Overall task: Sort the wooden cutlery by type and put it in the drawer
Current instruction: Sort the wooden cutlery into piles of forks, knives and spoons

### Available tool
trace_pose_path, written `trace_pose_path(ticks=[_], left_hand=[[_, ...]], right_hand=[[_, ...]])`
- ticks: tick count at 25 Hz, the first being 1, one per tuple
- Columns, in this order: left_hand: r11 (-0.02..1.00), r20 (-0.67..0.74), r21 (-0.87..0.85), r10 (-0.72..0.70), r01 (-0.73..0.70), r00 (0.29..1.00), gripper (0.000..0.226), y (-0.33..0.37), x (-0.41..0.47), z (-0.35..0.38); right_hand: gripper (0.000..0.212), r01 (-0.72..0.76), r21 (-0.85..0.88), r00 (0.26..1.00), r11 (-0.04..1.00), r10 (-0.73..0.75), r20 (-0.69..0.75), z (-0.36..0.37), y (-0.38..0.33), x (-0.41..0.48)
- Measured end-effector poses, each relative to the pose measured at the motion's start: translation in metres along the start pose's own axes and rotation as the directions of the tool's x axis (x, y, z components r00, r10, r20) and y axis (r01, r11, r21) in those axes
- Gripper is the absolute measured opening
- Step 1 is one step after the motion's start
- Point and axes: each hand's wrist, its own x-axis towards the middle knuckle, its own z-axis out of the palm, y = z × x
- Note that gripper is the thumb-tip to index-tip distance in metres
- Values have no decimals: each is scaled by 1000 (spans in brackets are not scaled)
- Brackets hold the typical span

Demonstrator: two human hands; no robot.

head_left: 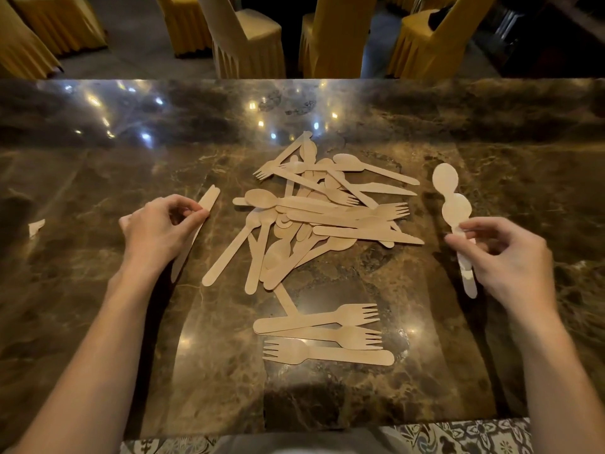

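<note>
A banquet hall or restaurant dining room, dimly lit. Beyond a polished dark brown marble table [98, 178], several chairs dressed in pleated golden-yellow fabric covers [248, 40] stand on a grey floor [137, 44]. The glossy stone reflects many small ceiling lights [252, 104]. Patterned tile [458, 437] shows at the near edge, below the table.
</note>
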Motion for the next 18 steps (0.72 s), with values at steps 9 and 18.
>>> trace_pose_path(ticks=[9, 18], left_hand=[[911, 62, -32, 413, -411, 909, 22, 54, -10, 20], [845, 198, 102, 499, -524, 844, 22, 81, 10, 45]], right_hand=[[27, -23, -320, 999, 947, 8, -46, 0, 24, 0], [21, 277, -300, 961, 913, -270, 64, 16, 0, -2]])
